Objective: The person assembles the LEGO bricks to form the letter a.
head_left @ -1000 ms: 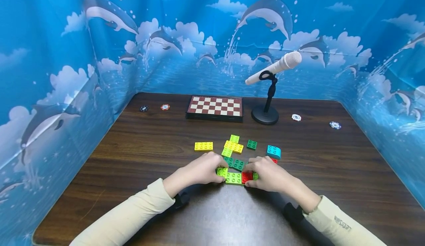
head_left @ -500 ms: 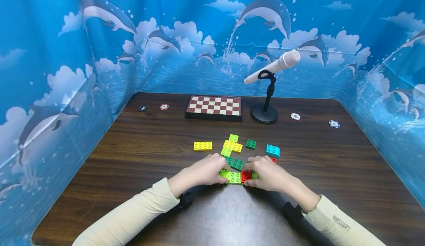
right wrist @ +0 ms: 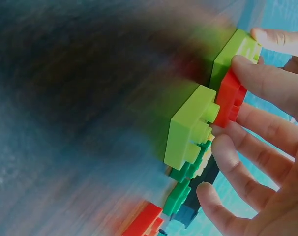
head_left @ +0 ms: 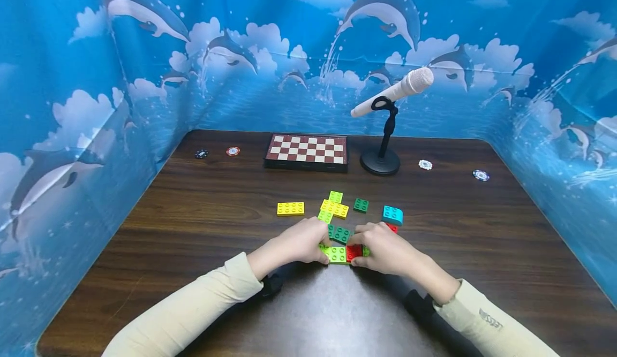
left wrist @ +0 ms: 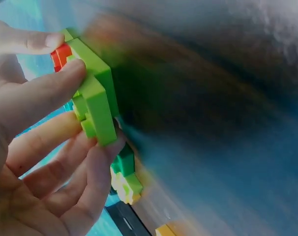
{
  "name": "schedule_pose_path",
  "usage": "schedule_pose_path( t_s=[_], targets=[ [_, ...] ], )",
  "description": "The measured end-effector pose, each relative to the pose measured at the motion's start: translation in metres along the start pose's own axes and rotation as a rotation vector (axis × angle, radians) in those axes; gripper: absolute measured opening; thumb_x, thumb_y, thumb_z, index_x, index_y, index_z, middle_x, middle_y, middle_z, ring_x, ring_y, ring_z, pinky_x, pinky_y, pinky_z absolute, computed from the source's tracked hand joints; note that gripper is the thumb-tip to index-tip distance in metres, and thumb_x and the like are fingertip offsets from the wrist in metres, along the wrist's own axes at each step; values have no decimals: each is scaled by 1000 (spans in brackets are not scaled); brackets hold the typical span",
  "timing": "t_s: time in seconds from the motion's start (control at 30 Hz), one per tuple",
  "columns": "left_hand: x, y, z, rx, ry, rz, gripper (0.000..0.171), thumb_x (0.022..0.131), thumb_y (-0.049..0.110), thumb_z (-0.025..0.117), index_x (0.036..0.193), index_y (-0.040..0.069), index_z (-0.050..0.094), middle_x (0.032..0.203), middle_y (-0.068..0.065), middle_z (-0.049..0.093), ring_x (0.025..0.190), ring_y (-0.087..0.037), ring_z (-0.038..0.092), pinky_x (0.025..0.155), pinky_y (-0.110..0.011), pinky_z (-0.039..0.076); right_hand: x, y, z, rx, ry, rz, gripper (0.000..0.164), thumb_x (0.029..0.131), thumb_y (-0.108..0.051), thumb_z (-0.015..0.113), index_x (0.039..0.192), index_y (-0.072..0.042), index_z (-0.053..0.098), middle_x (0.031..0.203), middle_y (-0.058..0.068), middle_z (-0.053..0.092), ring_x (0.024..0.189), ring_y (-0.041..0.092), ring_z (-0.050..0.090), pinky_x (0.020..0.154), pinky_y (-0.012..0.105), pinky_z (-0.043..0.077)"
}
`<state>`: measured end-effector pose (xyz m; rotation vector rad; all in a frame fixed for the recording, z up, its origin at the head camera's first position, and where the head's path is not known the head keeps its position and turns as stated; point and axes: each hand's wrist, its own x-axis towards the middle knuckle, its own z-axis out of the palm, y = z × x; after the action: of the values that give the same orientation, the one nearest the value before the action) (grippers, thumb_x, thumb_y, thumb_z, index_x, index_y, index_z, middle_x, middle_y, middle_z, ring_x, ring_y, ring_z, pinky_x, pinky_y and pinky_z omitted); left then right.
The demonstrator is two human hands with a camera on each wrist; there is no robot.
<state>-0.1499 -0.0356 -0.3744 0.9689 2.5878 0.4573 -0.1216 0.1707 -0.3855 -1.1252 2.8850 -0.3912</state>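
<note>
My left hand (head_left: 306,240) pinches the left end of a low row of toy building bricks, its thumb on a lime brick (left wrist: 99,110). At the row's middle is another lime brick (head_left: 337,253). My right hand (head_left: 384,249) pinches a red brick (right wrist: 229,98) on the row's right part between thumb and fingers. Beyond the red brick, a lime brick (right wrist: 191,130) sticks out at the right end, mostly hidden by my right hand in the head view. Just behind the row lie dark green bricks (head_left: 342,234). I cannot tell how firmly the row's bricks are joined.
Behind are a yellow-and-lime brick cluster (head_left: 335,207), a yellow brick (head_left: 291,209), a dark green brick (head_left: 360,205), a teal brick (head_left: 392,215) and a red brick (head_left: 392,228). Farther back stand a chessboard (head_left: 306,150) and a microphone (head_left: 395,91) on its stand.
My left hand has shifted slightly right, toward my right hand, with its lime brick, so less of the row's middle shows. My right hand stays nearly still. The head view has tilted slightly.
</note>
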Motion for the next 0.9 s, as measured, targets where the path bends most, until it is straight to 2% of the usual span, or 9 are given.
schedule_pose_path(
  t_s=[0.07, 0.3, 0.43, 0.53, 0.73, 0.8, 0.9],
  targets=[
    [0, -1, -2, -10, 2, 9, 23, 69, 26, 79, 87, 13, 75, 68, 9, 66, 44, -8, 30, 42, -22, 25, 1, -1, -1, -5, 5, 3, 26, 71, -32, 75, 93, -18, 70, 77, -9, 53, 67, 5, 44, 63, 29, 36],
    [-3, -6, 8, -16, 55, 63, 28, 72, 25, 76, 96, 11, 72, 82, 6, 67, 54, -4, 46, 48, -18, 38, 0, -2, 0, 7, 4, 26, 27, 71, -31, 75, 93, -18, 70, 77, -10, 52, 66, 5, 43, 62, 28, 36],
    [-8, -7, 15, -26, 98, 65, 21, 74, 25, 75, 89, 10, 72, 69, 9, 63, 48, -3, 41, 45, -18, 35, -2, -2, 2, 19, -8, 33, 27, 71, -32, 75, 93, -18, 69, 77, -10, 51, 66, 5, 43, 61, 27, 35],
    [-13, -9, 17, -26, 125, 64, 23, 73, 26, 75, 88, 9, 72, 68, 9, 61, 48, -5, 38, 45, -20, 31, -2, -2, 4, 30, -19, 31, 27, 72, -33, 74, 95, -18, 69, 79, -10, 52, 68, 5, 44, 62, 28, 36],
    [-17, -13, 15, -66, 137, 81, 32, 73, 24, 76, 99, 7, 70, 91, 1, 66, 64, -4, 49, 54, -19, 38, -3, -1, 3, 48, -15, 41, 27, 72, -31, 75, 95, -18, 69, 83, -9, 54, 72, 9, 49, 64, 29, 39],
    [-17, -14, 14, -83, 132, 75, 33, 73, 24, 75, 100, 6, 69, 93, 0, 66, 70, -4, 53, 57, -19, 40, -3, -2, 2, 55, -17, 48, 28, 72, -31, 75, 96, -17, 68, 85, -9, 55, 73, 9, 50, 65, 30, 39],
    [-17, -14, 14, -97, 128, 56, 33, 74, 23, 75, 101, 7, 69, 93, 0, 66, 68, -4, 54, 57, -19, 41, -4, -2, 0, 59, -14, 51, 32, 72, -34, 75, 98, -17, 68, 87, -8, 56, 75, 10, 50, 66, 29, 40]
  ],
)
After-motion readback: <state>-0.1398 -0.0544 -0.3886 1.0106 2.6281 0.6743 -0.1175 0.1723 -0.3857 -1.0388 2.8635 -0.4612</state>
